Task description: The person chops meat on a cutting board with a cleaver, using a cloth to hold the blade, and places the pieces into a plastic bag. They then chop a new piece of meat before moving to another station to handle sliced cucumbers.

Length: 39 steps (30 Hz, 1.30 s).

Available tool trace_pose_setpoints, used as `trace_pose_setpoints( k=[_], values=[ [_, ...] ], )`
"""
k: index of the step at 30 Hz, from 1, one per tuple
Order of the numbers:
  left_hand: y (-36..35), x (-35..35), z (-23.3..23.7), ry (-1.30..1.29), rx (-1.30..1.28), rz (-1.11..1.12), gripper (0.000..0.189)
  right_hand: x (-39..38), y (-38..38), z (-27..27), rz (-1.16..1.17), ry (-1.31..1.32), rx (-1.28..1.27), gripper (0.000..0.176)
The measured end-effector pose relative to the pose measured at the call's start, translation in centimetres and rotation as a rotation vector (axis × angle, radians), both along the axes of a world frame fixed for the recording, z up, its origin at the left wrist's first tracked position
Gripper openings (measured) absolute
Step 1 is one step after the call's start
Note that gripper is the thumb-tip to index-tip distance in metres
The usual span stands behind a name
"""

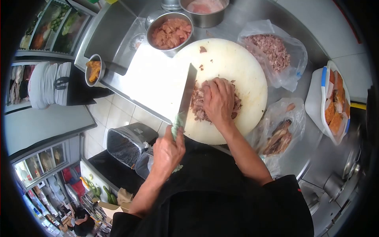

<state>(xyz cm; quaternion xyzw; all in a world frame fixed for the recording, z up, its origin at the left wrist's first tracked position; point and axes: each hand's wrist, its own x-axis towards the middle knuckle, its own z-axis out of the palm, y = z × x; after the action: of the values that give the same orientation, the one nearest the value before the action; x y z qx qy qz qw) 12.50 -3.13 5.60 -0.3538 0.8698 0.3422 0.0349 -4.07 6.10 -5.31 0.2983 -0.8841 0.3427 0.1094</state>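
My left hand (169, 150) grips a cleaver (188, 91) by its handle, which is wrapped in pale green cloth. The blade stands at the left side of a pile of chopped meat (197, 103). On top of that pile rests my right hand (221, 98), its fingers curled together and pressed on the meat. Both the meat and the hand are over a round white cutting board (250, 67). A few small meat scraps (203, 49) lie near the board's far edge.
Beyond the board are a bowl of sliced meat (171, 33) and a metal pot (205, 19). Bags of diced meat (272, 51) and a larger piece (279, 138) lie right, beside a white tub (316, 93). At left are a small bowl (94, 70), a bin (128, 144) and another person (51, 85).
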Motion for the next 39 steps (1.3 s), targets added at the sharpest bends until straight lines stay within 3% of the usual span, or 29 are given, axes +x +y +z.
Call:
trace_pose_setpoints(
  k=[6, 14, 18, 21, 25, 28, 32, 39],
  values=[
    [2.0, -0.6, 0.8, -0.09, -0.067, -0.129, 0.023, 0.0, -0.1, -0.6, -0.045, 0.021, -0.041, 0.016],
    [2.1, -2.0, -0.9, -0.248, -0.075, -0.129, 0.025, -0.2, -0.3, -0.6, -0.039, -0.006, -0.049, 0.017],
    [1.4, -5.7, -2.4, -0.189, -0.115, -0.129, 0.028, -0.3, -0.4, -0.5, -0.036, -0.013, -0.068, 0.018],
    [-0.6, -11.4, -5.0, 0.031, -0.072, -0.152, 0.032, -0.2, 0.3, -0.1, 0.01, -0.04, -0.103, 0.018],
    [-2.6, -13.9, -3.8, 0.069, 0.011, -0.151, 0.037, -0.1, 0.3, -0.7, 0.018, -0.037, -0.138, 0.017],
    [-1.8, -11.0, -1.2, 0.094, 0.042, -0.061, 0.04, -0.1, 0.4, -1.0, -0.031, -0.018, -0.117, 0.016],
    [0.3, -5.8, 0.6, -0.022, -0.072, -0.121, 0.034, -0.1, 0.1, -0.7, -0.041, -0.065, -0.171, 0.015],
    [2.2, -0.6, 0.9, -0.147, -0.064, -0.145, 0.028, -0.3, 0.0, -1.0, -0.038, -0.027, -0.181, 0.011]
  ],
)
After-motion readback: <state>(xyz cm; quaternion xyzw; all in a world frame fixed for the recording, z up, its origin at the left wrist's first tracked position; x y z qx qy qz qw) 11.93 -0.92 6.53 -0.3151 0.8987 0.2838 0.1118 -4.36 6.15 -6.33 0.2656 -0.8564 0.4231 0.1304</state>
